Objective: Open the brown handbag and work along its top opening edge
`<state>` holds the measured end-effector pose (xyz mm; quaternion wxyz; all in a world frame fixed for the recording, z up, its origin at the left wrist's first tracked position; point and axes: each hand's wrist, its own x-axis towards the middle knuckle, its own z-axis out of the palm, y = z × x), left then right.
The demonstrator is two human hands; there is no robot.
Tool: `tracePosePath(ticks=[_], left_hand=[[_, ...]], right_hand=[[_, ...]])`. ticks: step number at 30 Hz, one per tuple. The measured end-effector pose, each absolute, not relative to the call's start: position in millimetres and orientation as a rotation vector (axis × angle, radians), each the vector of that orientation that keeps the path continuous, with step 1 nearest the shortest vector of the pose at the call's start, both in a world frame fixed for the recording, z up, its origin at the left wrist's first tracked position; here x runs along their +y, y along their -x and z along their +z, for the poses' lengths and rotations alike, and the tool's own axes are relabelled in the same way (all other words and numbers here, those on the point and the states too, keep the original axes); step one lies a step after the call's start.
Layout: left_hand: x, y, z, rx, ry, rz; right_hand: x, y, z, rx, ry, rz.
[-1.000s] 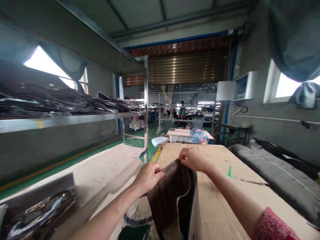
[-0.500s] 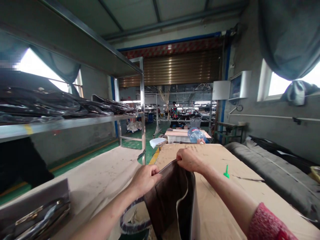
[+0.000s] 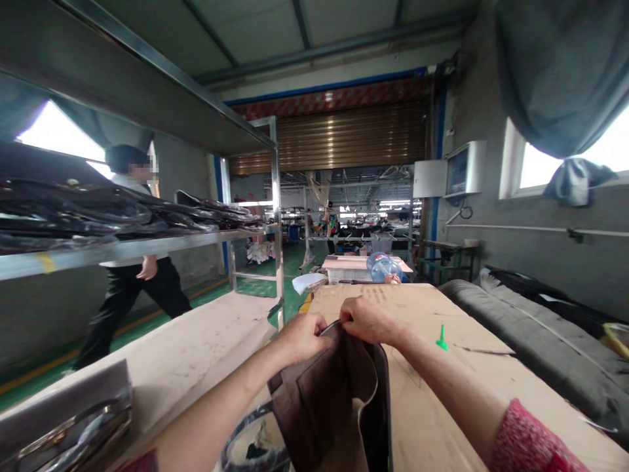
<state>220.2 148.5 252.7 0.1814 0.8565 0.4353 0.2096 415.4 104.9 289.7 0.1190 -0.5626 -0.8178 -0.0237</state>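
Observation:
A dark brown bag (image 3: 329,393) hangs open-mouthed in front of me, its inner lining and a pale-edged divider visible. My left hand (image 3: 304,335) pinches its top edge from the left. Close beside it, my right hand (image 3: 363,319) grips the same edge, fingers curled over it. A plastic-wrapped loop handle (image 3: 255,439) shows below my left forearm. At the lower left lies another bag (image 3: 73,426) with wrapped handles and metal fittings.
Cardboard covers the table (image 3: 466,387), where a green pointed piece (image 3: 441,338) stands. Dark wrapped bags fill the metal shelf (image 3: 196,237) at left. A person (image 3: 132,282) walks behind it. Grey rolls (image 3: 521,341) lie at right; a blue water bottle (image 3: 383,267) lies beyond the table.
My hands have come closer together along the bag's edge, and the bag's lining has folded. A person has appeared behind the shelf at left. The view has shifted slightly.

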Motion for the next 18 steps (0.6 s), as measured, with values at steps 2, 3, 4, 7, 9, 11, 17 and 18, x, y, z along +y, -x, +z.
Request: tracePosePath(ticks=[2, 3, 4, 7, 9, 11, 17, 18], left_hand=[[151, -230, 255, 1.244, -2.438, 0.644], [152, -234, 256, 1.252, -2.441, 0.66], [153, -237, 256, 1.261, -2.441, 0.671], [154, -240, 256, 1.3, -2.421, 0.692], [153, -240, 255, 1.334, -2.4, 0.705], [153, -238, 254, 1.366, -2.376, 0.711], [158, -235, 252, 1.335, -2.33, 0.712], [159, -235, 252, 1.31, -2.335, 0.712]], right_hand=[[103, -411, 292, -2.396, 1.662, -0.071], [102, -408, 293, -2.395, 1.676, -0.074], [102, -407, 294, -2.395, 1.689, -0.078], [104, -405, 293, -2.394, 1.713, -0.085], [106, -405, 292, -2.4, 1.71, -0.079], [107, -406, 290, -2.408, 1.7, -0.067], [109, -403, 287, -2.392, 1.678, -0.044], [110, -401, 286, -2.387, 1.669, -0.041]])
